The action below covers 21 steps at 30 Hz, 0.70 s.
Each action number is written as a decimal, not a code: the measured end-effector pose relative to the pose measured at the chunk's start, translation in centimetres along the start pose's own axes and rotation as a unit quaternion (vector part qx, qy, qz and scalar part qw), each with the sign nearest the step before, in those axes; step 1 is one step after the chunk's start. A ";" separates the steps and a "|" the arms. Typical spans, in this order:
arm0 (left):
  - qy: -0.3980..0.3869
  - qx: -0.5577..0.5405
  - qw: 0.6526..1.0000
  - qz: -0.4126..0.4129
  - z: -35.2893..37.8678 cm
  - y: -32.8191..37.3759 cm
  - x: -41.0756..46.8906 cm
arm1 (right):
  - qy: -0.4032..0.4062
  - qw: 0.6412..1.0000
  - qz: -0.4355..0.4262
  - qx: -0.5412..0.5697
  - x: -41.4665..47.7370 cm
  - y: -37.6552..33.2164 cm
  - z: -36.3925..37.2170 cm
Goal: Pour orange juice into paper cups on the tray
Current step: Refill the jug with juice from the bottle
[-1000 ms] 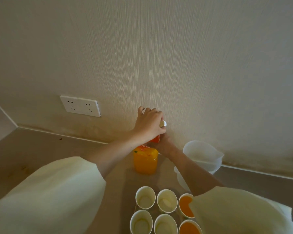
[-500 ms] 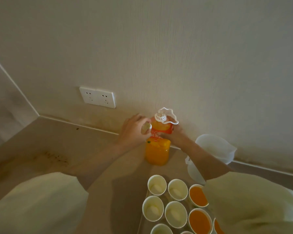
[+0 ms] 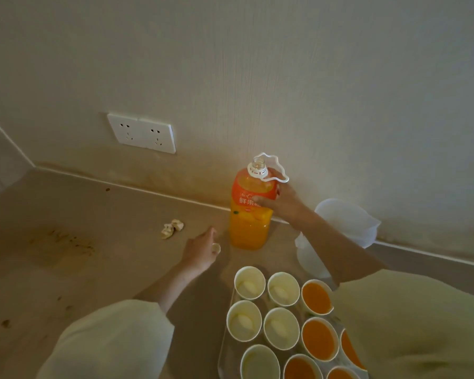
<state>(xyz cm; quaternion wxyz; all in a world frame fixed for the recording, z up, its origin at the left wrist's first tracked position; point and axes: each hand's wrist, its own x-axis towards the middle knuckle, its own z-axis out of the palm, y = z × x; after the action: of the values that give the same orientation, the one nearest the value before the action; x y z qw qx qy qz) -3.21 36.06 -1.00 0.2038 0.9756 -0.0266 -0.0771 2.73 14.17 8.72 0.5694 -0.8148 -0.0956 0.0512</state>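
A: Where does the juice bottle (image 3: 248,217) stand?
B: Upright and uncapped on the bench (image 3: 107,269), just behind the tray (image 3: 224,340). The right hand (image 3: 278,199) grips its label band.
A: And the left hand (image 3: 200,251)?
B: Low beside the bottle, fingers curled round a small pale cap (image 3: 216,247).
A: The paper cups (image 3: 249,283)?
B: On the tray: left ones empty, right ones holding juice.

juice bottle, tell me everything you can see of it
The juice bottle is clear plastic and stands upright on the counter close to the wall, mostly full of orange juice. An orange label wraps its shoulder, and a white neck ring carries a looped handle. Its mouth is uncapped. The right hand grips it around the label. The left hand beside it holds the cap, clear of the bottle.
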 end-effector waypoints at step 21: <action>-0.076 -0.044 0.995 -0.054 2.5 -1.0 1.2 | 0.053 0.999 0.004 0.003 -0.2 0.8 0.7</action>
<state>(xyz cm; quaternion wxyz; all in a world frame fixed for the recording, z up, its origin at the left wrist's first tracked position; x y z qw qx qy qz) -2.42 35.85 -3.81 0.2399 0.9569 0.0145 -0.1629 2.48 14.54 7.76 0.5760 -0.8151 -0.0617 0.0110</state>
